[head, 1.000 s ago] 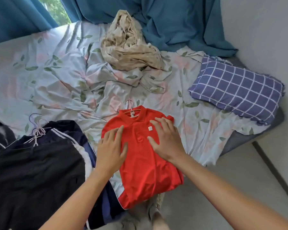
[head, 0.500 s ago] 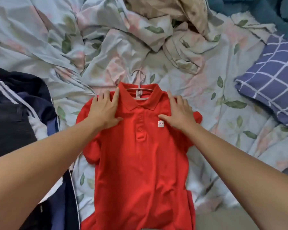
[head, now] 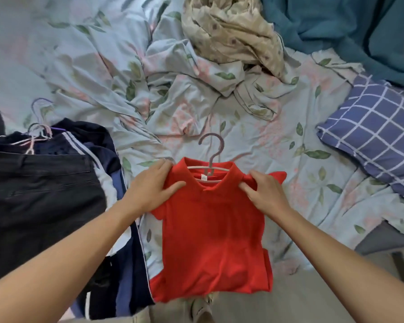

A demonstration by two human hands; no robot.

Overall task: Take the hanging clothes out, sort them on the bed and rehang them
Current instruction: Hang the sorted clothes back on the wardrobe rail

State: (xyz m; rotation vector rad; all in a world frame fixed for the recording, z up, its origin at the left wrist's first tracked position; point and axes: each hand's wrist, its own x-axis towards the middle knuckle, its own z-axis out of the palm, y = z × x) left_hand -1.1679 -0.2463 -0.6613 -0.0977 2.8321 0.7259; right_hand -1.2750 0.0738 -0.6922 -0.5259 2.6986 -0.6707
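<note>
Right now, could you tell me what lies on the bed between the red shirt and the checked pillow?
In the head view, only rumpled leaf-print bedsheet lies between the red shirt and the checked pillow; no garment or hanger sits there.

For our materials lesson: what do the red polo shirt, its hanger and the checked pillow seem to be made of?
Red polo shirt: soft matte knit, probably cotton; it creases and bunches under the hands.
Hanger: smooth, pale purple hook with a thin white bar, likely plastic, though coated wire is possible.
Checked pillow: matte woven cloth cover, wrinkled; the filling is hidden.
</note>
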